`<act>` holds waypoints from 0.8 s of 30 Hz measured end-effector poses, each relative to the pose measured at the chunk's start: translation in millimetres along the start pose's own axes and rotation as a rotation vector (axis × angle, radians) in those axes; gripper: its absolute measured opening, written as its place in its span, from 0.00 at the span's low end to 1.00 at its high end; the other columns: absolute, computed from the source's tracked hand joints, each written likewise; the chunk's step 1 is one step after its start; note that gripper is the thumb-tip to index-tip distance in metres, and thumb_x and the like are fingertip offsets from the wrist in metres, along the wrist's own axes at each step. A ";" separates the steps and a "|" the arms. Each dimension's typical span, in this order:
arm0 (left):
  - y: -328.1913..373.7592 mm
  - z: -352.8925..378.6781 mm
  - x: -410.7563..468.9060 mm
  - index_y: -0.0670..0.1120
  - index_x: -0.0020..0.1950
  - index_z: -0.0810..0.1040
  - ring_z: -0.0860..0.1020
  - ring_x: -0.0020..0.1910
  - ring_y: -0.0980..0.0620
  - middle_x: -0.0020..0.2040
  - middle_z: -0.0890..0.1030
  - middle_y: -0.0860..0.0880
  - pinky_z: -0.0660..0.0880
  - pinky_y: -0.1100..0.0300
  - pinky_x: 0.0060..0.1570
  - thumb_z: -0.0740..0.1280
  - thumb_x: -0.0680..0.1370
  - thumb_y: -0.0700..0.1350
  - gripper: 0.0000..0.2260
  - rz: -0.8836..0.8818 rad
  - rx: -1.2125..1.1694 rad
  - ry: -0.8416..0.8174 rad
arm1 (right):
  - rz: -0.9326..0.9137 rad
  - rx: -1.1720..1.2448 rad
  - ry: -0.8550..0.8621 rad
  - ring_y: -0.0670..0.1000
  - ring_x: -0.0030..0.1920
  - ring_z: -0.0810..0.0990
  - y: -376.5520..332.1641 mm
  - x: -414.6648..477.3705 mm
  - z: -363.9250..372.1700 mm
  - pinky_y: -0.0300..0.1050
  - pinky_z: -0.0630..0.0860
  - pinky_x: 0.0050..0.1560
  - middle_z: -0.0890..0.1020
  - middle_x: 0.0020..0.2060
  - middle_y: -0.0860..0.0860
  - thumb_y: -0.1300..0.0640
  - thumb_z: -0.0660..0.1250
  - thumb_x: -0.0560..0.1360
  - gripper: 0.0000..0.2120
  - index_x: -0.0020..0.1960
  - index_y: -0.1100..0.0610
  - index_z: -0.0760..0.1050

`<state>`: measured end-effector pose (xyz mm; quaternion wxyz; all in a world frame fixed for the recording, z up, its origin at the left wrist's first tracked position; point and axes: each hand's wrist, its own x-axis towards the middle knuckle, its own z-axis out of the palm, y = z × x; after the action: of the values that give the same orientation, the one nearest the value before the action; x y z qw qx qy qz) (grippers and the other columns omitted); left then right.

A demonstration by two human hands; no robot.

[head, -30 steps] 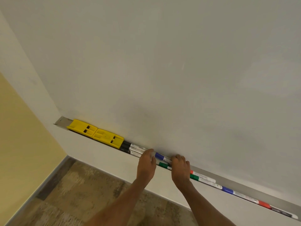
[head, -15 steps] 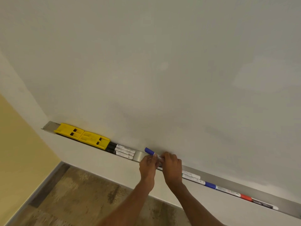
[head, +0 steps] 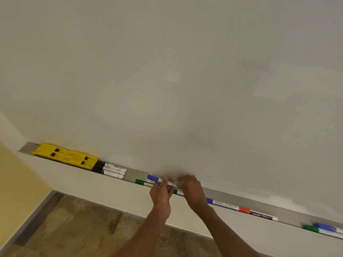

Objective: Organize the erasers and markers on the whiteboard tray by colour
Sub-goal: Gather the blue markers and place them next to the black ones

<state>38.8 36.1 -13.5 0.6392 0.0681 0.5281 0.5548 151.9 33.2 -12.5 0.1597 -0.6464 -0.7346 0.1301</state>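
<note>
Since half a second ago a green-capped marker (head: 143,182) has come into sight on the tray (head: 133,175), lying left of the hands where bare metal showed before, and the blue-capped marker (head: 157,179) now sits lifted just above it. The left hand (head: 161,193) is closed round that blue-capped marker's white barrel, fingers pinching it from below. The right hand (head: 191,191) curls over the barrel's other end, which is hidden; whether it actually grips cannot be told. A second green marker (head: 177,191) peeps out between the two hands, mostly covered.

At the tray's left end two yellow erasers (head: 65,156) lie end to end, touching, with three black-capped markers (head: 109,169) stacked just beside them. To the right of the hands lie another blue-capped marker (head: 220,203) and then a red-capped marker (head: 258,214), end to end. At the far right a green and blue pair (head: 323,228) is blurred and cut off by the frame edge. The labels are too small to read.
</note>
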 end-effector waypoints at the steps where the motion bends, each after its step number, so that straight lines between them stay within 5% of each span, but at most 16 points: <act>1: -4.9 3.1 -3.7 0.41 0.50 0.78 0.81 0.50 0.43 0.51 0.81 0.39 0.77 0.49 0.51 0.66 0.78 0.39 0.03 -0.001 0.001 0.004 | 0.040 0.018 -0.002 0.53 0.60 0.74 12.8 -5.6 -5.9 0.48 0.72 0.59 0.80 0.58 0.51 0.55 0.60 0.79 0.12 0.60 0.53 0.76; 4: -22.5 10.7 -10.7 0.43 0.47 0.78 0.81 0.51 0.42 0.51 0.82 0.38 0.78 0.48 0.50 0.68 0.76 0.40 0.02 -0.004 0.020 0.026 | 0.123 0.024 -0.034 0.53 0.62 0.73 47.1 -24.9 -22.3 0.49 0.71 0.58 0.80 0.59 0.51 0.55 0.61 0.78 0.12 0.60 0.54 0.77; 11: -60.9 28.1 -30.3 0.40 0.61 0.75 0.83 0.45 0.43 0.52 0.82 0.38 0.81 0.51 0.40 0.70 0.75 0.39 0.16 -0.032 0.031 0.026 | 0.190 -0.098 -0.185 0.54 0.57 0.75 98.0 -62.3 -45.9 0.49 0.73 0.56 0.79 0.55 0.53 0.60 0.59 0.78 0.11 0.56 0.55 0.78; 24: -85.3 39.0 -46.2 0.44 0.52 0.77 0.82 0.44 0.43 0.49 0.82 0.39 0.79 0.48 0.45 0.68 0.75 0.37 0.07 -0.040 -0.005 0.001 | 0.248 0.091 -0.232 0.55 0.49 0.77 115.0 -70.4 -54.7 0.47 0.74 0.51 0.79 0.49 0.56 0.67 0.63 0.73 0.10 0.50 0.59 0.78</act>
<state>130.4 -12.5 -26.3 0.6501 0.0554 0.5282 0.5434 286.4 -22.4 -12.9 0.0856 -0.7049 -0.6561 0.2556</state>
